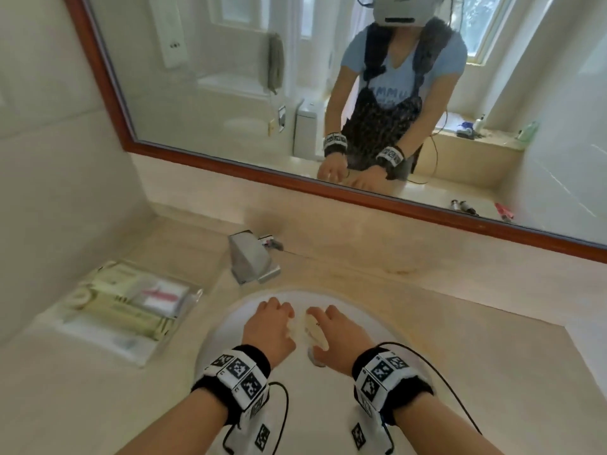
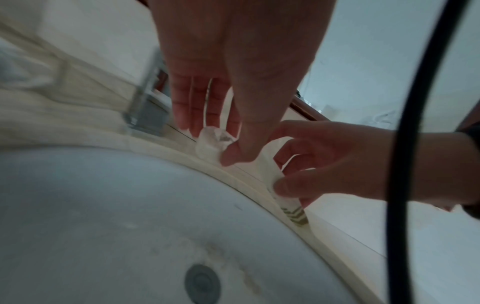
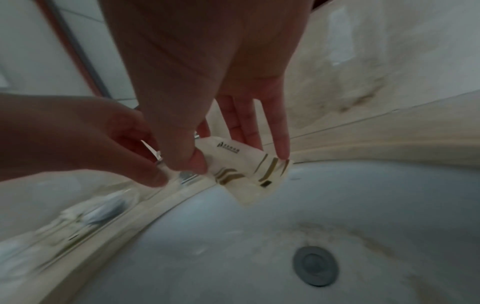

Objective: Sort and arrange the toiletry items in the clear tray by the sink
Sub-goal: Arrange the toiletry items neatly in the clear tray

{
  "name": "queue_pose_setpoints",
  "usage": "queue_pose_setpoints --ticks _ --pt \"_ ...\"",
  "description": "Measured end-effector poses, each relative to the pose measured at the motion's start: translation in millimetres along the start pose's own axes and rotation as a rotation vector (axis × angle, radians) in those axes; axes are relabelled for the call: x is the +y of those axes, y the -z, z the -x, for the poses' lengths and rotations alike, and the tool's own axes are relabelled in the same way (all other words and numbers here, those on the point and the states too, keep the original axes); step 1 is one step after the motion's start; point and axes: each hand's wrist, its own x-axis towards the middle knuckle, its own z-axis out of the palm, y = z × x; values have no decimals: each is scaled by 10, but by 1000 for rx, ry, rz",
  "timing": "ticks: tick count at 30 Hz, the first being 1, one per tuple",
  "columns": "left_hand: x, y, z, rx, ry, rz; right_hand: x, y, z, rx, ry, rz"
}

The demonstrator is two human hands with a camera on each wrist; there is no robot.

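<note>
While both hands [image 1: 269, 326] hover over the sink [image 1: 230, 326], fingers [image 3: 281, 144] pinch the sachet [image 3: 244, 170].

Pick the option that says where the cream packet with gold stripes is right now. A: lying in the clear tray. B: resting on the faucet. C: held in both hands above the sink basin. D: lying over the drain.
C: the right hand pinches the cream packet while the left hand grips its other end, above the sink basin, with the drain uncovered below.
</note>
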Motion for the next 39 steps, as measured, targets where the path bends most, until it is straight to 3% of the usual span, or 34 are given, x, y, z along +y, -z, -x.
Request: queue_pose_setpoints --ticks 12,20,29,39 --pt "-1870 791 466 208 327 99 -1820 -141 -1000 -16 326 94" --pt "-2875 1170 528 259 456 130 -2826 -229 -1630 51 373 177" --pt "-3368 1161 417 238 460 200 -3401 -385 -2235 72 328 251" --pt "-3457 1123 274 184 437 235 -3461 -423 -2495 -16 355 428"
